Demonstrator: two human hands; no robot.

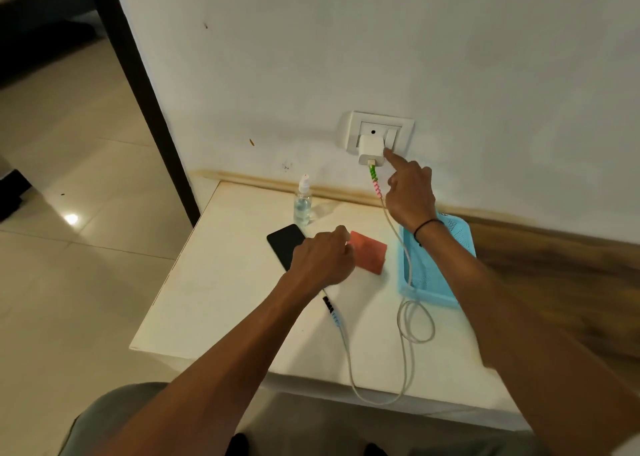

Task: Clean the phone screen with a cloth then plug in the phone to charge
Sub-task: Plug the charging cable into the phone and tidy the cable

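A black phone [284, 242] lies face up on the white table [221, 282]. My left hand [322, 260] is curled over the phone's near end. A white cable [403, 331] runs out from under that hand, loops over the table's front edge and climbs to a white charger [370, 149] plugged into the wall socket plate [403, 126]. My right hand [410, 196] points with its index finger, whose tip touches the switch just right of the charger; the other fingers are curled. A folded red cloth [369, 252] lies right of the phone.
A small clear spray bottle [303, 203] stands by the wall behind the phone. A light blue plastic basket [426, 275] sits at the right, partly under my right forearm. The table ends at left above a tiled floor [69, 282].
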